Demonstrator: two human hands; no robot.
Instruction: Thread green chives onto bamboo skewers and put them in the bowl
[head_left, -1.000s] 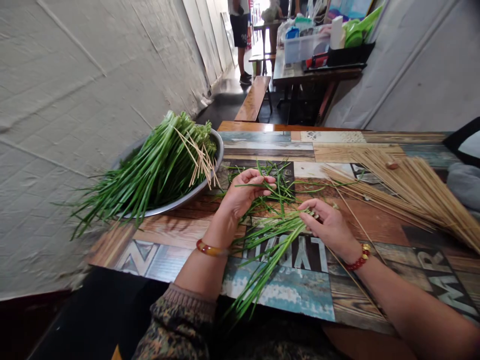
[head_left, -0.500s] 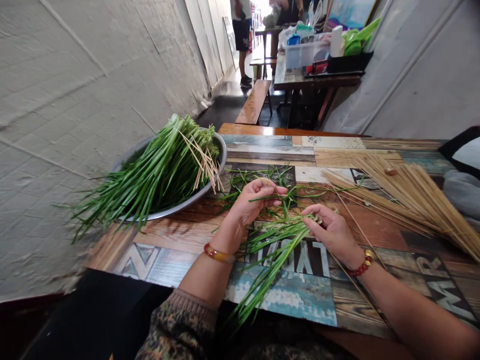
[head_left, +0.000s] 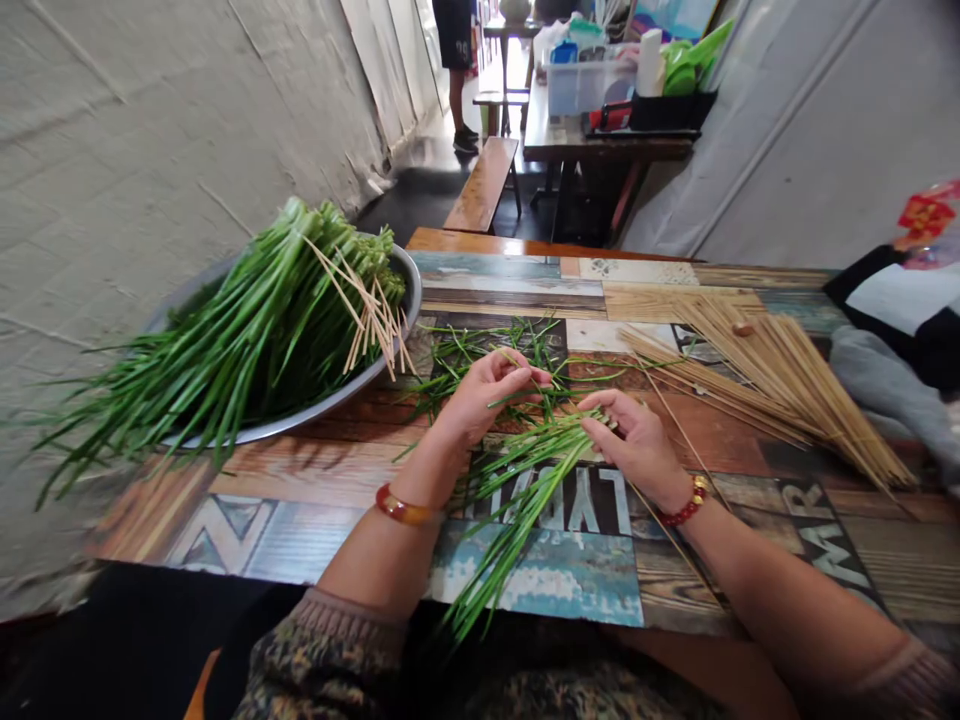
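Observation:
My right hand is closed on the pale cut ends of a small bunch of chives, whose green leaves trail toward the table's near edge. Just left of it, my left hand pinches a thin chive leaf with thumb and fingers. Loose chive scraps lie behind my hands on the patterned table. A metal basin at the left holds a big heap of long chives, with several short wooden skewers on top.
Bundles of long bamboo skewers spread across the table's right side, and a couple lie by my right wrist. At the right edge sits another person, near a red item. Behind are a bench and a second table with a plastic bin.
The view has turned a little right, so the table and basin sit farther left. My hands keep nearly the same grip and spacing. The red item has come into view at the right.

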